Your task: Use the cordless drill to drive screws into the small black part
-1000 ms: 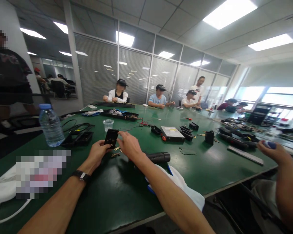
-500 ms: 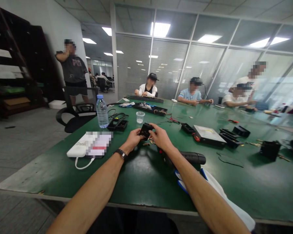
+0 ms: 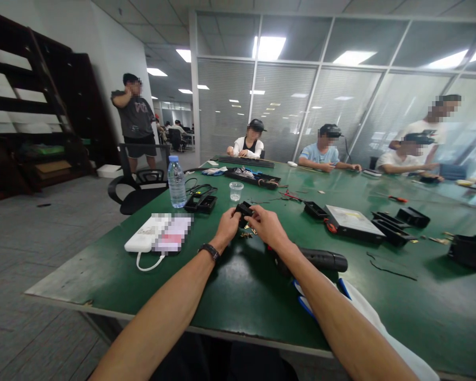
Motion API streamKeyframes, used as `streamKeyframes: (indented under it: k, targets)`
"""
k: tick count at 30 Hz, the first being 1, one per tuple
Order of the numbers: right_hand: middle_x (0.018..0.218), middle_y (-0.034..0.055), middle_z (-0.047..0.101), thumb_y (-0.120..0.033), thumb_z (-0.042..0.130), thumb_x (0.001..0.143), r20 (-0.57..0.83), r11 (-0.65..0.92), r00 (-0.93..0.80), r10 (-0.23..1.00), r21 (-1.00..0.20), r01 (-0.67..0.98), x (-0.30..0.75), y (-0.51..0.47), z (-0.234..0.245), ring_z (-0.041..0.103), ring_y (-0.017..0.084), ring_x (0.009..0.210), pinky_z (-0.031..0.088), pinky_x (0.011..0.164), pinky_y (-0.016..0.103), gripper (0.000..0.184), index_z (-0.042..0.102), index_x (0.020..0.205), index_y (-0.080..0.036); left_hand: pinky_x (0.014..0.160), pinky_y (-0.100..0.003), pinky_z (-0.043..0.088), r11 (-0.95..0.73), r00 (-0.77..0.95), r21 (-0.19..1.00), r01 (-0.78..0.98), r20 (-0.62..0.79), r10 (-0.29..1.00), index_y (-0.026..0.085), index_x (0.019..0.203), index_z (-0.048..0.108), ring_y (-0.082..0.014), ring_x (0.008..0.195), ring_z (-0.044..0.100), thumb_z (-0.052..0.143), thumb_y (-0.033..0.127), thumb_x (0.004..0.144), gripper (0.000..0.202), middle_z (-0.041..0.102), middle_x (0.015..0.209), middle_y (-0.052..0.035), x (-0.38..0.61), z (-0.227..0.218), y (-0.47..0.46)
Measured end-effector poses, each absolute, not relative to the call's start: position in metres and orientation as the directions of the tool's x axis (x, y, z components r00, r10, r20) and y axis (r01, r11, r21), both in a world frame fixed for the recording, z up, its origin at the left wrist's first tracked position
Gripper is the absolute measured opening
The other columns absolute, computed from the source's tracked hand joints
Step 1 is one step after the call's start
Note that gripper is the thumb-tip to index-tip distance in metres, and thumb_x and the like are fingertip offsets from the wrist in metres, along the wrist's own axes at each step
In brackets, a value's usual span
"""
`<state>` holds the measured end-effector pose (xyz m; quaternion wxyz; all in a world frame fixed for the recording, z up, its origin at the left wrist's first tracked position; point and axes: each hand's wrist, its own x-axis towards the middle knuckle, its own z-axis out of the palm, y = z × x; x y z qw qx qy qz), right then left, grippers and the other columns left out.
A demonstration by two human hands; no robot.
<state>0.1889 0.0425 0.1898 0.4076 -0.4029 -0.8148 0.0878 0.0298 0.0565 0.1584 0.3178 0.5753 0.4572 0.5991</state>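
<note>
Between my two hands a small black plastic box-like part is held up just above the table. My left hand is closed on its left side, thumb near the top. From the right, the fingers of my right hand pinch its edge. Small brass-coloured metal pieces lie on the green table right below. A black cylindrical-bodied tool lies partly behind my right forearm. White gloves with blue trim rest under that same forearm.
To the left stand a water bottle, a black tray and a white power bank cabled to a phone. A clear cup is just beyond my hands. Rightward lie a metal-topped box and black housings. Several people are across the table.
The black part has been tilted in my hands, and my right-hand fingers have shifted to its right edge. The whole view has swung slightly left.
</note>
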Motion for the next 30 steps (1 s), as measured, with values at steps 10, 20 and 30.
streamKeyframes:
  k: [10,20,30]
  targets:
    - [0.075,0.0007,0.068,-0.030,0.063,0.087,0.652,0.700,-0.329,0.683,-0.456,0.549,0.190,0.046,0.187,0.064,0.016,0.067,0.048,0.065,0.026,0.021,0.063,0.106,-0.022,0.082,-0.027,0.044,-0.432,-0.206,0.890,0.146,0.455,0.867,0.015,0.092,0.071,-0.0184,0.088,0.060,0.054,0.018,0.080,0.021,0.070,0.096,-0.0074,0.036,0.160,0.057]
    - [0.073,0.0021,0.070,-0.037,0.063,0.083,0.527,0.539,-0.124,0.841,-0.792,0.288,0.194,0.056,0.185,0.069,0.017,0.061,0.056,0.057,0.028,0.024,0.059,0.100,-0.020,0.086,-0.034,0.051,-0.196,-0.168,0.817,-0.542,0.123,0.978,0.009,0.087,0.066,-0.0159,0.079,0.066,0.068,0.007,0.067,0.020,0.069,0.086,-0.0100,0.034,0.163,0.055]
    - [0.070,0.0030,0.070,-0.041,0.064,0.081,0.481,0.490,-0.094,0.872,-0.852,0.184,0.194,0.054,0.189,0.069,0.019,0.060,0.058,0.056,0.030,0.030,0.058,0.099,-0.019,0.088,-0.035,0.053,-0.103,-0.095,0.825,-0.556,0.059,0.994,0.007,0.098,0.067,-0.0169,0.083,0.068,0.066,0.006,0.078,0.021,0.071,0.093,-0.0143,0.027,0.164,0.053]
